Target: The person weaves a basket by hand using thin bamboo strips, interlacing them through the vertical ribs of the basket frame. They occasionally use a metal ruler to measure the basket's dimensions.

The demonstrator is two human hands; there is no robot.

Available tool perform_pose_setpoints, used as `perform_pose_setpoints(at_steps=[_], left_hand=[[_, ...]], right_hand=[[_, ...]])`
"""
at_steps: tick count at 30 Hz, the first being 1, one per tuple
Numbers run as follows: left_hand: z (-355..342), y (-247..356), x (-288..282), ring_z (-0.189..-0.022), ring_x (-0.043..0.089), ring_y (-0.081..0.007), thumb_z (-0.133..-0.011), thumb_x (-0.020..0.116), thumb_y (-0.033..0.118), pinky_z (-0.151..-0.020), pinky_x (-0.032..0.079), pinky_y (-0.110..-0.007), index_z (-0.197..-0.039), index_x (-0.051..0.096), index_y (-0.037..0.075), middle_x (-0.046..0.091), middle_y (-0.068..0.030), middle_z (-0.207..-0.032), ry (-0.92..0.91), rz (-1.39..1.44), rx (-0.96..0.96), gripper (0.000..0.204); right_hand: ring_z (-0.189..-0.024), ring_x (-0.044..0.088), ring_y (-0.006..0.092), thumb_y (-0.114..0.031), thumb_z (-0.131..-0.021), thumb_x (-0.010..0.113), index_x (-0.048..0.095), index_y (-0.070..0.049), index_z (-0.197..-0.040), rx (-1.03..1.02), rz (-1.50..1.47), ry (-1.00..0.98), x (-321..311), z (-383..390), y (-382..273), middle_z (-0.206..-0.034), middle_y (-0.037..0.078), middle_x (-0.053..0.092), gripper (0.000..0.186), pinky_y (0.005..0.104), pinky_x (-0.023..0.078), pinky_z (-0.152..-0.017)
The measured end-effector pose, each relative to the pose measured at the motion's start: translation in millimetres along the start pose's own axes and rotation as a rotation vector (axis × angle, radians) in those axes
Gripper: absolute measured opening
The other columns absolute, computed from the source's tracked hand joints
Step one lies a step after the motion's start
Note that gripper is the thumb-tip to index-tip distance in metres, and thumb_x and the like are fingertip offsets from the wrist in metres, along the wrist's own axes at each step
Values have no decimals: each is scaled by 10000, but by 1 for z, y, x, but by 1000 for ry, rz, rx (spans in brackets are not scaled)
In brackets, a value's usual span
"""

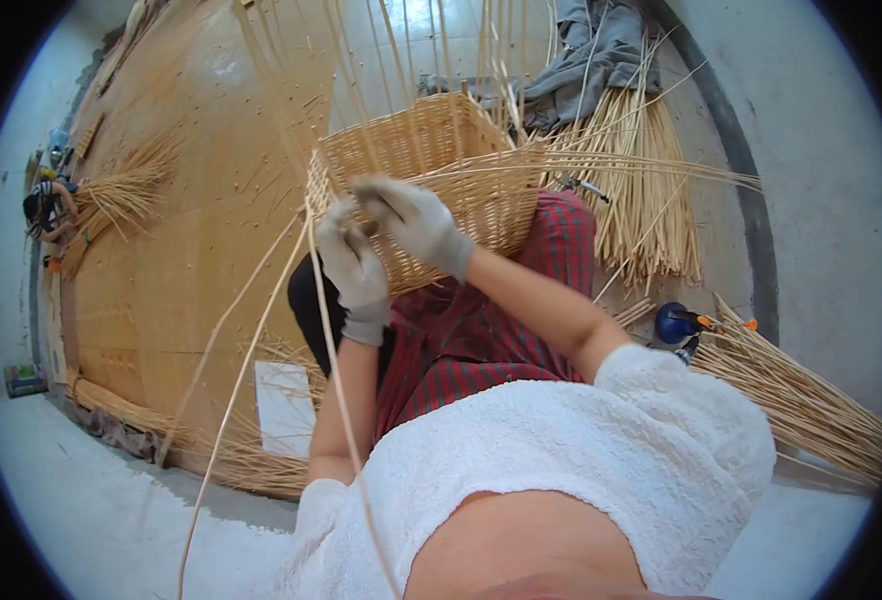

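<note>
A half-woven wicker basket (501, 205) rests tilted on my lap, over a red and dark checked cloth (481, 335). Tall upright canes rise from its walls. At its near left corner my left hand (356, 270), in a whitish glove, is closed on the weave. My right hand (416, 220), gloved too, reaches across the basket's near side with its fingers bent together close to the left one; they are slightly blurred, and what they pinch is hidden. Long loose canes (246, 370) trail from that corner down past my left forearm. Other long canes (651, 165) stick out to the right.
Bundles of cane lie at the right (651, 190), lower right (791, 385) and far left (131, 185). Grey cloth (596, 60) covers part of one bundle. A blue round object (673, 323) lies right of my knee. Another person (53, 210) sits far left. White sheet (284, 408) lies lower left.
</note>
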State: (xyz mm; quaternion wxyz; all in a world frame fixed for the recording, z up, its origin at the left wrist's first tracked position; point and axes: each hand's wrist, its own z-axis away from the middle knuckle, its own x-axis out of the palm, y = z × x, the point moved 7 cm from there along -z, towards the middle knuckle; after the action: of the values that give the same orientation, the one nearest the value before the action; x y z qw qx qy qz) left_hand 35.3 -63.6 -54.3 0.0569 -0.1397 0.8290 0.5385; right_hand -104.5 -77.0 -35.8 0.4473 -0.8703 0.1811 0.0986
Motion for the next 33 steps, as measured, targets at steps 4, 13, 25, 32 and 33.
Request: perform_pose_setpoints(at_steps=[4,13,25,32,33], left_hand=[[-46,-17,38,-821,692,-384,-1051,511,263,-736,526,-508,-1451,463,174,701,-192,-1135,-334,-376,-218,412],[-50,-22,56,-842,679,-391,-1002,626,334,-724,512,-484,-1404,501,214,701,-169,-937,-253,-559,-304,437],[-12,42,164,-820,690,-361,-893,625,101,-751,567,-484,-1588,310,332,520,-154,-1147,-649,-1019,88,797],[-10,27,157,-749,699,-328,-874,628,45,-672,568,-458,-1514,451,328,548,-168,-1204,-602,-892,160,721],[0,27,145,-882,707,-324,-879,658,76,-701,577,-455,-1498,480,286,533,-179,-1336,-518,-673,214,677]], right_hand=[[-1060,677,229,-28,-937,654,550,-25,-1329,488,-643,390,-46,75,79,-1183,149,687,406,345,552,-903],[-951,652,175,77,-918,533,405,-99,-1509,-126,-573,372,-106,-80,19,-966,48,641,629,318,525,-940],[-902,621,82,40,-952,590,548,-98,-1457,182,-47,358,-200,-31,86,-1030,48,685,526,244,505,-814],[-859,618,75,-97,-1062,536,575,-48,-1391,578,-187,636,-236,118,101,-1020,30,684,335,224,492,-693],[-844,613,70,-94,-1061,539,579,-53,-1382,623,-322,596,-217,103,81,-1018,23,683,326,220,488,-675]])
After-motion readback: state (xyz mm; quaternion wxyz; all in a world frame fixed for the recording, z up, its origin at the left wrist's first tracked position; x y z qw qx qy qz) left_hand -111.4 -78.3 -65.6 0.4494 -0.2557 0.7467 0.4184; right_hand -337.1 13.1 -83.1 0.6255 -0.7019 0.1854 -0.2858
